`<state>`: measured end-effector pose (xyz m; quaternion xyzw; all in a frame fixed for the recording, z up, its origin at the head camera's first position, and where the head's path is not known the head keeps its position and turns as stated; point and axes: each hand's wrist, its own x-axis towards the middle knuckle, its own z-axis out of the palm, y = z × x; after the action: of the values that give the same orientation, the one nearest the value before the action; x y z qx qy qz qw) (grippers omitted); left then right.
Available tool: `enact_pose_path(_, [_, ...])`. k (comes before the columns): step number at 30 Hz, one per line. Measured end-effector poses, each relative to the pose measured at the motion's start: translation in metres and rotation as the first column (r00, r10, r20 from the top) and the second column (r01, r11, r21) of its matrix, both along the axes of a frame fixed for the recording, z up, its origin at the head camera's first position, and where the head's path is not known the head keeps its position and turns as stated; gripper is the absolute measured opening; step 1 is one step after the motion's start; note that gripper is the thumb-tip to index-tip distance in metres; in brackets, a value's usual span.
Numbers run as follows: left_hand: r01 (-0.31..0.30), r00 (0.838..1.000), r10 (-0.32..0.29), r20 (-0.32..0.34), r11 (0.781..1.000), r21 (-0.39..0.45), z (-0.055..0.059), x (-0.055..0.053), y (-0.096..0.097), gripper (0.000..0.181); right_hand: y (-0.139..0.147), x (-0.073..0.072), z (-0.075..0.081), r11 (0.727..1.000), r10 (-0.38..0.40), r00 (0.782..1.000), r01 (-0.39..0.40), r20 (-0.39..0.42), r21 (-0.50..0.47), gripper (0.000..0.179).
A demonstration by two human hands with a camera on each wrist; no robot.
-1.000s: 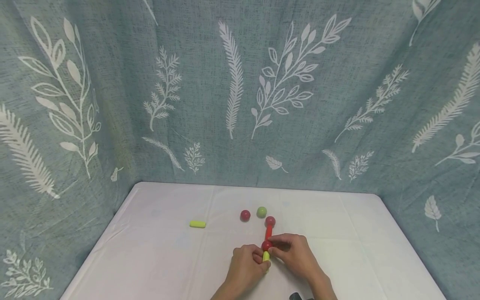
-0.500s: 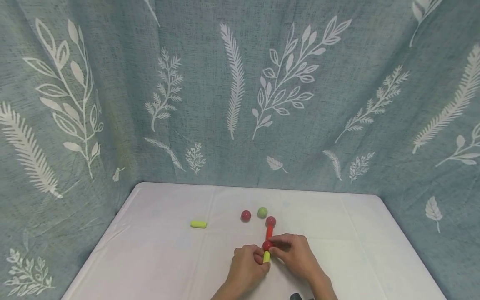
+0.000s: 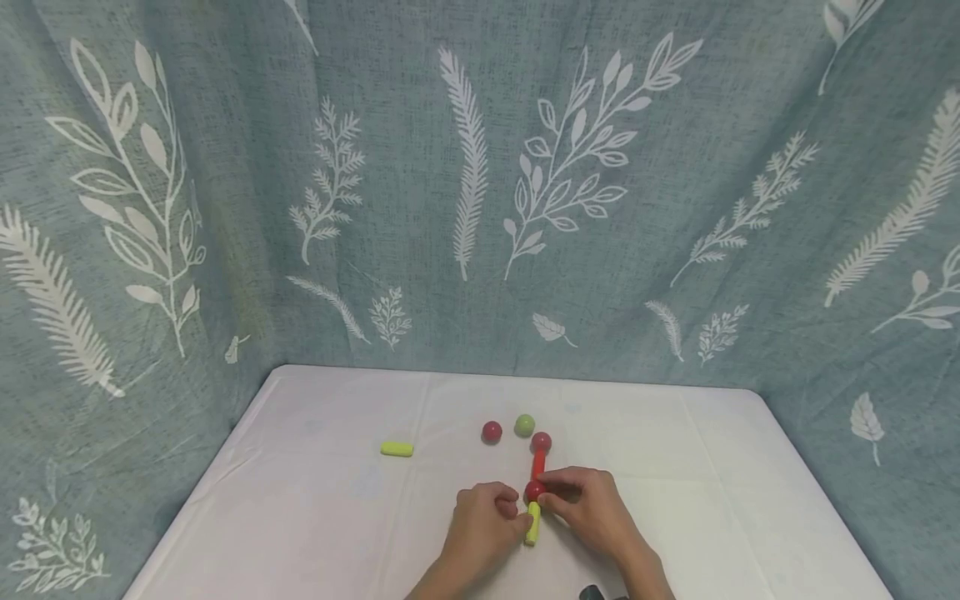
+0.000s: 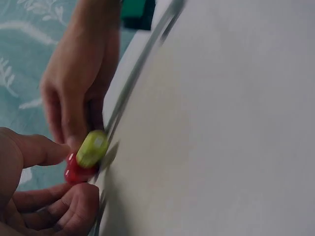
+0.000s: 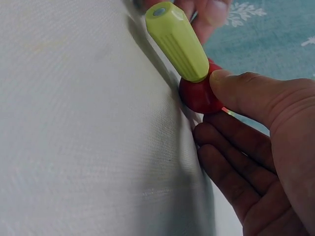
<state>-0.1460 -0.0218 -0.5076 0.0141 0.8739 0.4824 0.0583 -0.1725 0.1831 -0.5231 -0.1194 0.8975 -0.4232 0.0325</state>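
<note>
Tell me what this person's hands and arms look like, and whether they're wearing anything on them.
The left hand and right hand are bare, with no gloves. No sleeve shows on the visible part of either forearm. In the left wrist view, a green, box-like block sits by the right wrist; how it is attached isn't visible.

Here's a glossy ball [image 3: 534, 492], plastic-looking | six o'clock, smooth ridged rod [image 3: 533, 527], metallic tip [image 5: 159, 12] | twelve o'clock, woven cloth curtain [image 3: 405, 208]!
</note>
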Motion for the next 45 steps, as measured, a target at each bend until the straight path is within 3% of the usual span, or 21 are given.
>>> enact_pose_path(6, [-0.006, 0.995, 0.011, -0.095, 0.999, 0.049, 0.007, -0.021, -0.027, 0.032, -0.001, -0.002, 0.001, 0.999, -0.027, 1.000, 0.027, -0.003, 0.018, 0.024])
enact_pose_path(12, [-0.014, 0.972, 0.044, -0.229, 0.991, 0.131, 0.010, -0.049, -0.052, 0.036, -0.002, -0.004, 0.003, 0.999, -0.052, 0.999, 0.052, 0.003, 0.015, 0.024])
enact_pose_path(17, [-0.031, 0.969, 0.070, -0.235, 0.985, 0.167, 0.008, -0.070, -0.058, 0.038, -0.002, -0.006, 0.002, 0.998, -0.065, 0.998, 0.065, 0.008, 0.014, 0.024])
enact_pose_path(25, [-0.008, 0.979, 0.041, -0.202, 0.987, 0.162, -0.007, -0.095, -0.050, 0.038, 0.001, -0.009, -0.004, 0.997, -0.073, 0.997, 0.073, 0.005, 0.013, 0.025])
enact_pose_path(30, [0.010, 0.977, 0.015, -0.213, 0.993, 0.116, -0.016, -0.103, -0.043, 0.038, 0.004, -0.011, -0.008, 0.997, -0.073, 0.997, 0.073, 0.009, -0.006, 0.026])
enact_pose_path(35, [-0.037, 0.980, 0.045, -0.194, 0.998, 0.046, -0.021, -0.103, -0.038, 0.036, 0.005, -0.010, -0.011, 0.997, -0.076, 0.997, 0.076, 0.006, -0.011, 0.027])
enact_pose_path(39, [-0.069, 0.979, 0.071, -0.192, 0.997, 0.017, -0.023, -0.105, -0.033, 0.033, 0.005, -0.010, -0.013, 0.997, -0.080, 0.997, 0.080, -0.008, -0.018, 0.027])
enact_pose_path(45, [-0.035, 0.979, 0.036, -0.199, 0.999, 0.008, -0.019, -0.101, -0.035, 0.028, 0.007, -0.009, -0.015, 0.995, -0.093, 0.995, 0.092, -0.019, -0.031, 0.027])
